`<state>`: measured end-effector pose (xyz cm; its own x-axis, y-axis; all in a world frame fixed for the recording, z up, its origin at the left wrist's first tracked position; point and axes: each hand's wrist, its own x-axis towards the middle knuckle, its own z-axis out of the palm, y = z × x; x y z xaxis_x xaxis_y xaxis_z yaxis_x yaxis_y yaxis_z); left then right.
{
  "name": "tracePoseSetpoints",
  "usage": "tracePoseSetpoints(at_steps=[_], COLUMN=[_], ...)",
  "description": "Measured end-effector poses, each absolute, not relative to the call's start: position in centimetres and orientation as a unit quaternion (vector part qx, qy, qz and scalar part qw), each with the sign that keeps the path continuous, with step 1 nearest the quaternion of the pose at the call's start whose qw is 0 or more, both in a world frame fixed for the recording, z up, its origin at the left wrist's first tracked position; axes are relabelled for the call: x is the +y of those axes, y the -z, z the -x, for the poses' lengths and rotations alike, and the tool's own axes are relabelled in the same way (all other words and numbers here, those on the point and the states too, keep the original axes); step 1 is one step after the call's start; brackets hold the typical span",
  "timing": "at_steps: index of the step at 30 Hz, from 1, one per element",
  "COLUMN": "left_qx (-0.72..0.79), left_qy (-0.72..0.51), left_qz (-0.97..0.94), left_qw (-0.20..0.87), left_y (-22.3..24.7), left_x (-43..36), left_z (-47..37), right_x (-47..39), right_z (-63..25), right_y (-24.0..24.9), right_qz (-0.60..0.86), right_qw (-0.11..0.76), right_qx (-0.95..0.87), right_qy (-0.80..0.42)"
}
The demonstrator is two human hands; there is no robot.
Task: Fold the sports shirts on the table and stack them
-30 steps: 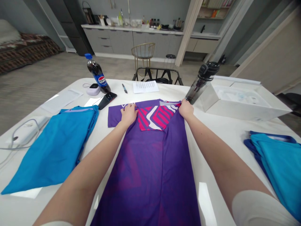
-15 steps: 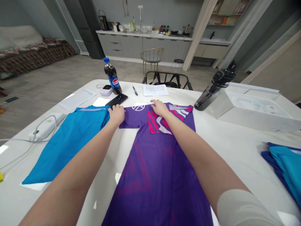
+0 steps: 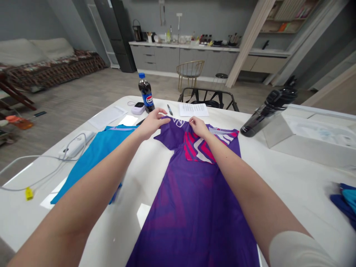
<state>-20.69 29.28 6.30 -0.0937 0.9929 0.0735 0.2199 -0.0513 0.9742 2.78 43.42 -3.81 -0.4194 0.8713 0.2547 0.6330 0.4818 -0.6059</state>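
A purple shirt (image 3: pixel 194 211) lies spread on the white table, one side folded inward so that a pink-and-white patterned part shows near the collar. My left hand (image 3: pixel 153 123) is closed on the outer end of its left sleeve, which is lifted a little and creased. With thumb and fingers pinched, my right hand (image 3: pixel 198 127) grips the fabric at the shoulder, beside the white printed emblem. Left of the shirt lies a blue garment (image 3: pixel 100 157), partly behind my left forearm. A dark phone is mostly hidden behind my left hand.
A cola bottle (image 3: pixel 146 94), a pale earbud case (image 3: pixel 137 108), a pen (image 3: pixel 169 109) and a printed sheet (image 3: pixel 194 109) line the far edge. At right stand a dark tumbler (image 3: pixel 261 115), a white box (image 3: pixel 308 142) and folded clothes (image 3: pixel 345 204). A power strip (image 3: pixel 76 144) with cables lies left.
My left hand has risen from the table and moved to the right, lifting the sleeve end. My right hand has closed into a pinch at the shoulder. The view has shifted left.
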Motion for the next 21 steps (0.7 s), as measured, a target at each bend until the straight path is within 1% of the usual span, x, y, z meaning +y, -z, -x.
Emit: tracePoseSetpoints(at_steps=[3,5,8,10,13,16,19,21], left_qx=[0.493,0.457,0.432,0.455,0.531,0.584,0.603,0.621], left_qy=[-0.496,-0.49,-0.432,-0.379,-0.27,-0.104,-0.012,-0.007], left_qz=[-0.553,-0.584,-0.646,-0.691,-0.758,-0.797,-0.796,-0.782], left_qw=[0.453,0.459,0.458,0.414,0.265,0.113,0.06,0.054], left_y=[-9.6,-10.3,-9.0,-7.2,-3.8,-0.4,2.2,3.1], left_x=[29.3,29.6,30.2,31.1,33.3,35.3,36.4,36.8], left_z=[13.9,8.3,1.0,-1.4,-1.5,0.1,1.1,1.3], right_x=[43.5,43.3,42.2,40.7,37.3,33.2,29.8,28.4], right_z=[-5.7,-8.8,-14.8,-19.0,-23.8,-25.7,-25.5,-25.3], right_y=[2.4,1.5,0.8,1.1,2.1,3.1,3.6,3.8], right_qz=[0.453,0.464,0.509,0.555,0.634,0.677,0.666,0.647], right_qw=[0.349,0.379,0.396,0.397,0.354,0.261,0.202,0.193], right_qx=[-0.776,-0.74,-0.677,-0.639,-0.608,-0.642,-0.692,-0.715], right_qy=[-0.267,-0.308,-0.354,-0.355,-0.321,-0.249,-0.193,-0.182])
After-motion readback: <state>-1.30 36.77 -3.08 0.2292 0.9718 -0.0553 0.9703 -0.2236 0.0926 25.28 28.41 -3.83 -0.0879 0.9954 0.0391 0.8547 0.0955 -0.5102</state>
